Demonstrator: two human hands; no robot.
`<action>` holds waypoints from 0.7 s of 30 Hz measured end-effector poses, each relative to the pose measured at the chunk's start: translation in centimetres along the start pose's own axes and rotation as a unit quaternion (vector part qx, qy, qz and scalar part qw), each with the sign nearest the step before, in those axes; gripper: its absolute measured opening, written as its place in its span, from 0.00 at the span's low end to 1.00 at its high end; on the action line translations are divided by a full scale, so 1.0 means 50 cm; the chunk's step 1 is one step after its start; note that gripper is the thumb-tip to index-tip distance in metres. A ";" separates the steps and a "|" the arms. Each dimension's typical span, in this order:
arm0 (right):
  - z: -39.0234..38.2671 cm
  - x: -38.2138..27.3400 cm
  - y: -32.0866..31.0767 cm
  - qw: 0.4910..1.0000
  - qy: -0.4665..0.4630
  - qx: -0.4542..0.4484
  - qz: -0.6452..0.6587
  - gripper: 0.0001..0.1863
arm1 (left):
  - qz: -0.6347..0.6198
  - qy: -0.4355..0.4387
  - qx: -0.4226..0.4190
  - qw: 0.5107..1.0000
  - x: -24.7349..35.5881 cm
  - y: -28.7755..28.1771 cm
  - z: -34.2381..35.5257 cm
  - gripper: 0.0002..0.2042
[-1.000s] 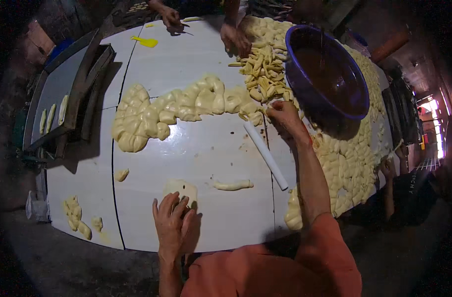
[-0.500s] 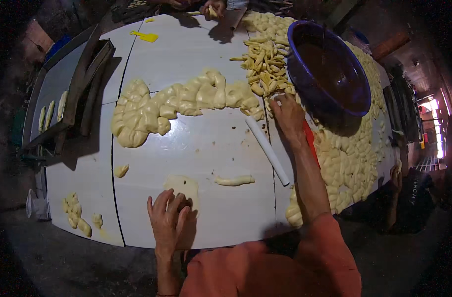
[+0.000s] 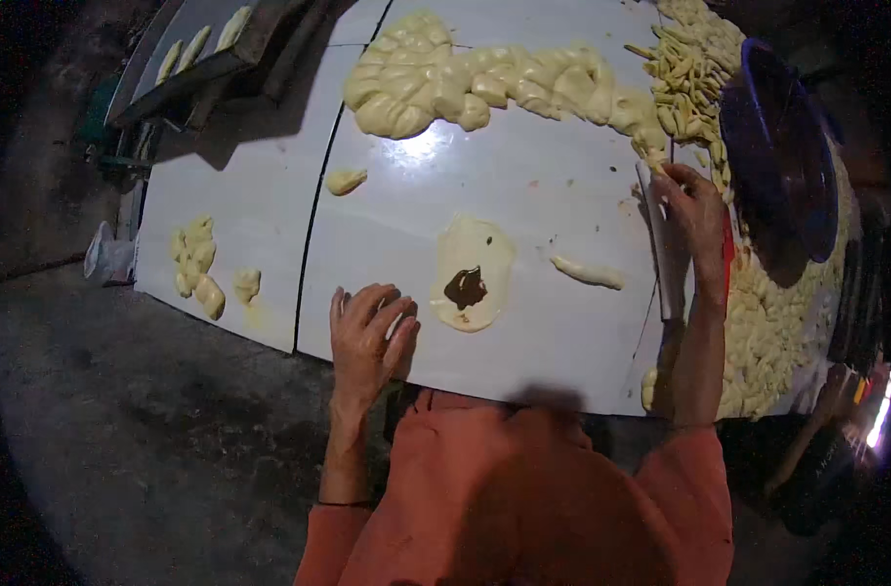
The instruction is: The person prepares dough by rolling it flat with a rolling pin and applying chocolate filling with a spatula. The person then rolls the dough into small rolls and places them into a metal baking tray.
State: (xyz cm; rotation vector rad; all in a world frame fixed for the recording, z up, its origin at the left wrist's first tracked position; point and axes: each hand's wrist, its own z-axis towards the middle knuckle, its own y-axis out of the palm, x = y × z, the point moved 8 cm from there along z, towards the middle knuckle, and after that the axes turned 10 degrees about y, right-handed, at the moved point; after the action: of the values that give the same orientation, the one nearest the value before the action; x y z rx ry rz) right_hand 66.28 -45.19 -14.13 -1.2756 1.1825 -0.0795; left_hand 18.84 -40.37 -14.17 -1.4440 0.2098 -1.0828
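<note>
My left hand [image 3: 367, 337] rests at the table's near edge with its fingers spread and curved, holding nothing. Just right of it lies a thin oval sheet of pale dough [image 3: 476, 249], with a dark brown glossy dollop [image 3: 465, 288] on its lower half. My right hand [image 3: 696, 220] has its fingertips pinched at the right end of a long row of dough pieces [image 3: 484, 83]; what lies between them is hidden. A white rolling pin [image 3: 670, 269] lies along the left of that hand. A rolled dough stick [image 3: 587, 272] sits between the sheet and the pin.
A purple basin [image 3: 758, 146] stands at the right, beside a heap of yellowish strips [image 3: 682, 78] and a spread of many dough lumps [image 3: 772, 332]. Part of a red thing [image 3: 727, 244] shows by my right wrist. Trays [image 3: 201, 73] with dough sticks stand far left.
The view has shifted, so the table appears further up and right. The brown dollop now shows on the sheet, where my left hand was; that hand is now left of it.
</note>
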 end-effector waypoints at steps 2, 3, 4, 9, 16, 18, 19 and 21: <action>-0.124 -0.081 0.075 0.992 0.032 -0.096 0.081 0.19 | -0.010 0.023 -0.002 1.000 0.010 -0.007 0.002 0.11; -0.204 -0.146 0.113 0.971 0.070 -0.159 0.166 0.18 | -0.010 0.030 0.002 0.999 0.011 -0.004 -0.006 0.11; -0.242 -0.155 0.156 0.967 0.045 -0.199 0.151 0.18 | -0.010 0.029 0.006 1.000 0.009 0.002 -0.013 0.11; -0.390 -0.243 0.247 0.962 -0.057 -0.257 0.067 0.16 | -0.087 0.083 -0.020 0.993 0.007 0.023 0.004 0.11; -0.435 -0.238 0.291 0.981 -0.132 -0.143 0.013 0.11 | -0.124 0.173 -0.056 0.975 0.011 0.029 0.043 0.08; -0.437 -0.233 0.298 0.983 -0.130 -0.130 0.005 0.10 | -0.130 0.197 -0.059 0.970 0.008 0.033 0.047 0.07; -0.439 -0.230 0.303 0.983 -0.136 -0.123 -0.001 0.09 | -0.133 0.201 -0.062 0.969 0.007 0.034 0.051 0.07; -0.447 -0.227 0.305 0.983 -0.149 -0.110 0.014 0.09 | -0.157 0.227 -0.034 0.961 0.013 0.022 0.063 0.08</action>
State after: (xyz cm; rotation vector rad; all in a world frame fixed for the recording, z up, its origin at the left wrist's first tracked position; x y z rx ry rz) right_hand 37.05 -47.73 -14.81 -1.4076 0.9685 0.2618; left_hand 21.91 -38.93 -14.20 -1.2967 0.3523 -1.6808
